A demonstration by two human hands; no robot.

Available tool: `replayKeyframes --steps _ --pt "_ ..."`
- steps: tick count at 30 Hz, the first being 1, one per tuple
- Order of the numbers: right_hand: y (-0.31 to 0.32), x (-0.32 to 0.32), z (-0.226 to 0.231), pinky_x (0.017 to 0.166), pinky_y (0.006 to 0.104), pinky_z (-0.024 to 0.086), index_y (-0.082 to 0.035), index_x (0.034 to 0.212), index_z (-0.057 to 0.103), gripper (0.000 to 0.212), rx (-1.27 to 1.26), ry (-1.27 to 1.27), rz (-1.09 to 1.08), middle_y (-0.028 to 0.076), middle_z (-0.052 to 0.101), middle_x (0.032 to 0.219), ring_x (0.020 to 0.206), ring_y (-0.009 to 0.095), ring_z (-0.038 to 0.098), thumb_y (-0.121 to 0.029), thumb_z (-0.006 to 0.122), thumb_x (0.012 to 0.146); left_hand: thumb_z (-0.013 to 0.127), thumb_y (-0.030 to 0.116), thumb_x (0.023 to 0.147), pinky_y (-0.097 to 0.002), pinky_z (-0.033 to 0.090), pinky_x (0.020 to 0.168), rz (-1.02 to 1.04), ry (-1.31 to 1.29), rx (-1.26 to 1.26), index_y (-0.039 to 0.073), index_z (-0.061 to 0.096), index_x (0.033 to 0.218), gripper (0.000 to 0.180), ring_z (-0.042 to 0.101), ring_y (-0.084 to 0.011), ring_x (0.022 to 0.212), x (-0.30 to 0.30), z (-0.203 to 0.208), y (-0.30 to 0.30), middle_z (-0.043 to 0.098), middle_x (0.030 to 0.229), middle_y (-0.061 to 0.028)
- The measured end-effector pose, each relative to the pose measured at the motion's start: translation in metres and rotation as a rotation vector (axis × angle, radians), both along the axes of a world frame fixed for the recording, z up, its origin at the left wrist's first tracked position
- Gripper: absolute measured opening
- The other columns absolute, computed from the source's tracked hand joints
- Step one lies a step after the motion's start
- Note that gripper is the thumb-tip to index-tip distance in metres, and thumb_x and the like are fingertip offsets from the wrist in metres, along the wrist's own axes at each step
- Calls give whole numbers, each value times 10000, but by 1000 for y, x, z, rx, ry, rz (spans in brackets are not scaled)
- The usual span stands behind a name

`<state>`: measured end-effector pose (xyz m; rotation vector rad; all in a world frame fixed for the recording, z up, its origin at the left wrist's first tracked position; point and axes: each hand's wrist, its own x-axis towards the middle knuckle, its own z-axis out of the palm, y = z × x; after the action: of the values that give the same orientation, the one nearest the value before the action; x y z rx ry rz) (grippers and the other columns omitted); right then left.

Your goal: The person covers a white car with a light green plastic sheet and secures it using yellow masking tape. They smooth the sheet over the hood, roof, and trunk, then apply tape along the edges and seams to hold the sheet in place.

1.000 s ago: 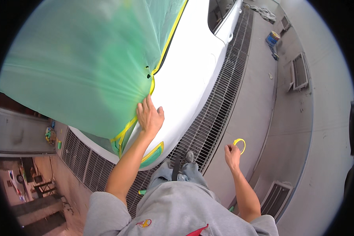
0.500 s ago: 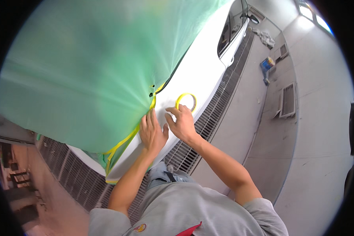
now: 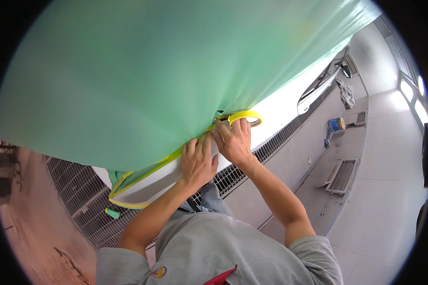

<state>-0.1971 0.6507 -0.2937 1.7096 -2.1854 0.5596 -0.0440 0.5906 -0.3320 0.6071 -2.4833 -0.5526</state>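
Green masking film (image 3: 128,90) covers much of a white car body (image 3: 273,124). A strip of yellow masking tape (image 3: 162,161) runs along the film's edge over the white panel. My left hand (image 3: 198,160) lies on this strip, fingers stretched out and pressing on it. Just to its right, my right hand (image 3: 236,144) grips a roll of yellow masking tape (image 3: 247,114), with its index finger and thumb close to the film's edge. A dark gap in the film shows beside the roll. The fingertips of both hands nearly meet at the tape line.
Metal floor grating (image 3: 76,190) runs beneath and alongside the car. A green roll (image 3: 112,213) lies on it at the lower left. By the right wall stand a blue and yellow can (image 3: 336,124) and an open vent grille (image 3: 342,175). The car's side mirror (image 3: 345,71) sticks out farther off.
My view has turned, so the car appears swung round. My right hand has come in to the tape line with the roll, beside my left hand, which stays on the strip.
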Motion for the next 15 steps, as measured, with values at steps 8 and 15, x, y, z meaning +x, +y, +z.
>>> replayKeyframes --steps 8,15 --pt "-2 -24 -5 933 490 440 -79 1179 712 337 -72 -84 204 189 599 1188 1106 383 560 -159 733 852 717 167 825 -467 497 943 176 190 -102 -24 528 1317 560 603 -359 1121 -10 -12 10 565 1338 -194" --pt "3 -45 -9 989 488 441 -73 1268 688 456 -91 -140 387 207 601 1241 1163 394 559 -128 695 815 731 184 811 -504 435 1006 304 95 -224 -31 498 1380 652 559 -397 1196 -31 -14 28 573 1361 -210"
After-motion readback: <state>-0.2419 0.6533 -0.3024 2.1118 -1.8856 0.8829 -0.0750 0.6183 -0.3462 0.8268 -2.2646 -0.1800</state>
